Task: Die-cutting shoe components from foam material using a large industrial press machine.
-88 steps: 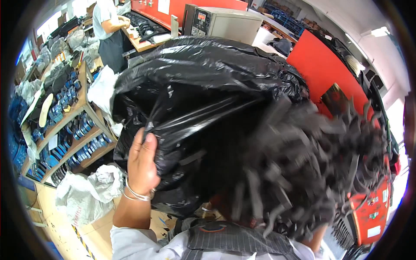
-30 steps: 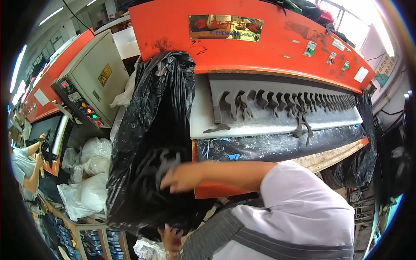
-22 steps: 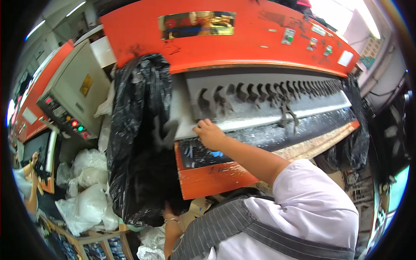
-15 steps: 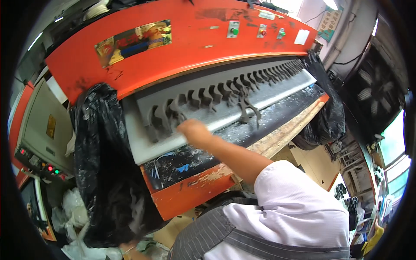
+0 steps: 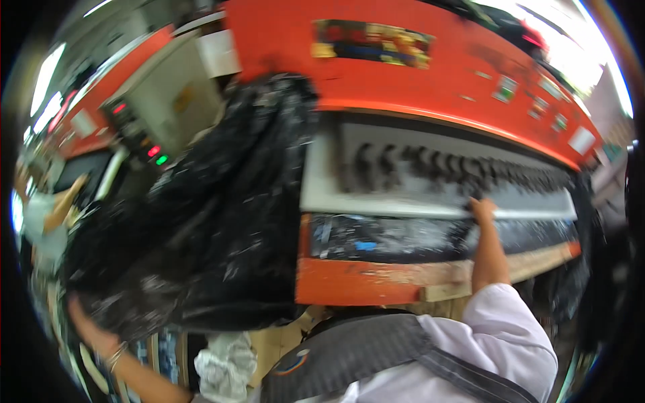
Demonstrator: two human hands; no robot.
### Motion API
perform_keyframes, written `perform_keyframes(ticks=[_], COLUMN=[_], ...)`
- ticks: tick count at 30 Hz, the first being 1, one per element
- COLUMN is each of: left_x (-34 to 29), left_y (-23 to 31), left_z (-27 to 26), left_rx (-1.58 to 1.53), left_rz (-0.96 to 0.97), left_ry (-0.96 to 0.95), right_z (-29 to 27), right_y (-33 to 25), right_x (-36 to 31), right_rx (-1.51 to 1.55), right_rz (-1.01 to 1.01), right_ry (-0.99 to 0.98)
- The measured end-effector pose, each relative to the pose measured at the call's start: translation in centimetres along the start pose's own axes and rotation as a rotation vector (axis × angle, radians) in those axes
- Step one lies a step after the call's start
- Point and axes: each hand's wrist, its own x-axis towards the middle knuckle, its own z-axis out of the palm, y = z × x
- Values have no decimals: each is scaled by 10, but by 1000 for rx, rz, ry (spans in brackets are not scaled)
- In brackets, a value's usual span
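My left hand (image 5: 94, 332) grips the left edge of a large black plastic bag (image 5: 228, 248); some of its fingers are hidden by the plastic. The bag is spread wide beside the machine's left end. My right hand (image 5: 482, 209) is over the front edge of a pale board (image 5: 390, 201), touching or beside dark curved pieces (image 5: 476, 181). Motion blur hides whether those fingers hold one. A row of similar dark curved pieces (image 5: 443, 163) lies along the board, under the orange machine (image 5: 282, 40).
A grey control cabinet (image 5: 164, 101) with lit buttons stands at the left. Another person (image 5: 47, 215) is at the far left. Below the board runs a scuffed black ledge (image 5: 403, 235) with a blue scrap. A whitish plastic bag (image 5: 225, 363) lies low in the middle.
The view has swung left. My left hand has risen with the black bag, which is now spread out leftward. My right hand has moved rightward along the board, to its front edge.
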Motion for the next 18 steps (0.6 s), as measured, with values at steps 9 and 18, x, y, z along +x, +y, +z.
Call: perform_keyframes(ticks=[9,18], left_x=[-127,-149], left_y=[-49,13], left_z=[-102,-159], left_rx=[-378,-492], left_rz=[-525,-348], left_ry=[-316,328], right_z=[-108,-42], right_y=[-144,-460], right_x=[-191,-307], right_rx=[361,1477], right_rz=[-647,-462], right_ry=[-639,-386])
